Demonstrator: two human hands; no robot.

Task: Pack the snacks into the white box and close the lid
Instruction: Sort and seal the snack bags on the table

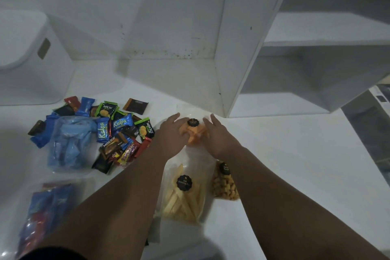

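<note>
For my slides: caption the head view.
Left hand and right hand flank the orange snack bag; wrapped snacks piled left, white box beyond.

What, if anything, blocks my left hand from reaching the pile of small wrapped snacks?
Probably nothing, so yes. The left hand rests against the orange snack bag, and the pile of small wrapped snacks lies just to its left with nothing between.

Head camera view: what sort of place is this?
Likely a home storage or pantry corner: a white counter, open white shelving against the wall, a lidded white box, and loose snack packets.
</note>
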